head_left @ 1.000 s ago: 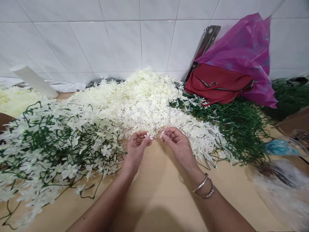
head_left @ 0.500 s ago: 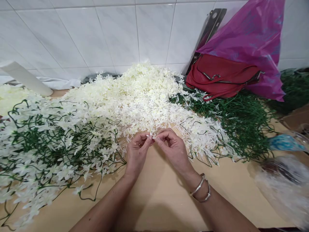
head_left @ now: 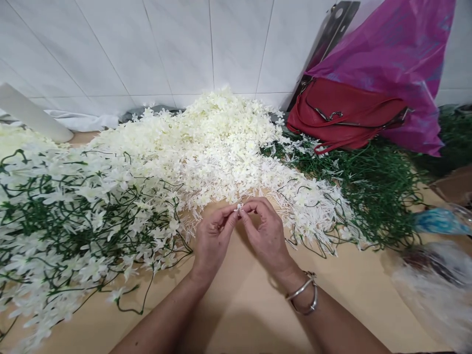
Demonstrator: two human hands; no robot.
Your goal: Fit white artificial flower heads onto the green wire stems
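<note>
My left hand (head_left: 213,241) and my right hand (head_left: 266,235) meet fingertip to fingertip over the tan table (head_left: 243,305). Both pinch one small white plastic flower (head_left: 239,208) between thumb and fingers. Just beyond them lies a big heap of loose white flowers (head_left: 217,147). Two metal bangles (head_left: 304,294) ring my right wrist.
Green vines set with white flowers (head_left: 70,221) cover the left. Bare green stems (head_left: 365,182) spread at the right, behind them a red handbag (head_left: 342,115) under a purple plastic bag (head_left: 394,64). A white tube (head_left: 29,115) leans at the tiled wall. Clear plastic bags (head_left: 431,280) lie at the right edge.
My hands have come together from slightly apart; their fingertips now join on one small flower. The view has tilted a little lower and closer.
</note>
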